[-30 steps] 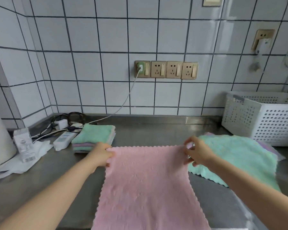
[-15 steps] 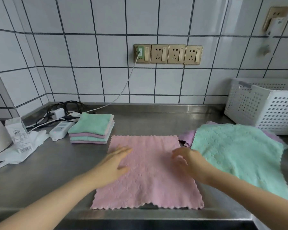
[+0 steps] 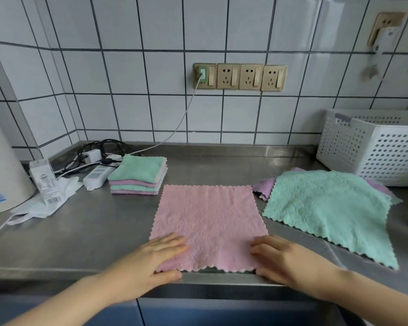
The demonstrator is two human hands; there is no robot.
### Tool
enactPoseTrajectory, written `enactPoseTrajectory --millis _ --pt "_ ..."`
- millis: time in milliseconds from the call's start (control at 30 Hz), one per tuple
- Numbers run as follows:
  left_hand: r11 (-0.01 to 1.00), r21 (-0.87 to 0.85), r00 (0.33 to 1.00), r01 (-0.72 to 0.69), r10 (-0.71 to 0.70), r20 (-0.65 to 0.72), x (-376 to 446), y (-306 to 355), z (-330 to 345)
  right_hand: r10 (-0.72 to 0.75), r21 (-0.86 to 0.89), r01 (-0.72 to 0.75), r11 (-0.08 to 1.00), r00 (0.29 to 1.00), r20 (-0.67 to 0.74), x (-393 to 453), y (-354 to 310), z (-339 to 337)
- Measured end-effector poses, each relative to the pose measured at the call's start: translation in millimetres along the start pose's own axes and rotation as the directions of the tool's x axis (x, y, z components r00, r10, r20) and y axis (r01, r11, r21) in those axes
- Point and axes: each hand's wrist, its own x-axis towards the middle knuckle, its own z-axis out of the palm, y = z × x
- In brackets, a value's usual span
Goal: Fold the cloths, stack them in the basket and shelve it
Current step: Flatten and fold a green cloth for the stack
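With both hands' fingers (image 3: 172,243) spread flat on the pink cloth (image 3: 207,222), I should pinch its 6 o'clock corners and fold squarely toward 12 o'clock.

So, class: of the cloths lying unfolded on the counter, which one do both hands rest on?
The pink cloth, spread flat at the counter's front edge, with the left hand and right hand on its near corners. The green cloth beside it lies untouched.

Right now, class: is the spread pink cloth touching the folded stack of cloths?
Apart. The head view shows bare steel counter between the pink cloth and the folded stack.
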Motion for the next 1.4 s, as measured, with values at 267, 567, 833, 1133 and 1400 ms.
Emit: enactPoseTrajectory --millis 267,567,833,1133,1400 --pt "0.993 0.109 0.99 0.054 -0.039 -0.138 2 16 -3 0.038 -0.113 -0.043 0.993 0.998 -0.048 3 -5 1" --pt "0.908 0.384 0.961 0.167 -0.062 -0.27 17 46 3 0.254 -0.039 -0.268 0.962 0.943 -0.216 18 -2 -1" --pt "0.994 0.026 0.97 0.105 -0.097 -0.222 -6 -16 2 0.119 0.042 -0.119 0.992 0.993 0.011 -9 8 -7" --pt "0.852 -0.514 0.943 0.094 -0.241 -0.228 -40 -12 -34 0.27 0.351 -0.209 0.913 0.954 -0.134 -26 -21 -46" --pt "0.554 -0.809 0.774 0.197 -0.594 -0.219 11 -20 -53 0.66 0.785 -0.298 0.543 0.729 -0.179 48 1 -50"
